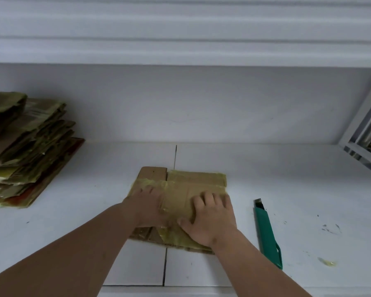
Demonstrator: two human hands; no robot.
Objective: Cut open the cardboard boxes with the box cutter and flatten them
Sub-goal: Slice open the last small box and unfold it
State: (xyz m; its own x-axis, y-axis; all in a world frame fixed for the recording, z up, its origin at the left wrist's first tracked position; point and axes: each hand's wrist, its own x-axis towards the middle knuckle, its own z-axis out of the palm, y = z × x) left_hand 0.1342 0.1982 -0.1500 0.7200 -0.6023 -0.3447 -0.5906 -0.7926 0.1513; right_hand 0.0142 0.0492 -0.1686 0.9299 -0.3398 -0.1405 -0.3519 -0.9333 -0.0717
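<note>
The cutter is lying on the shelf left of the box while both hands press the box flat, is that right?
Not quite. The head view shows the cutter lying right of the box, not left. Both the left hand and right hand do press it flat on the shelf.

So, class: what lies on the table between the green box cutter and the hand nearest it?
Nothing: in the head view only bare white table separates the box cutter from the right hand, which presses flat on the taped cardboard box.

White surface (266,168): flattened box (180,196) at centre. Green box cutter (268,234) just right of it; stack of flattened cardboard (24,151) far left.
</note>
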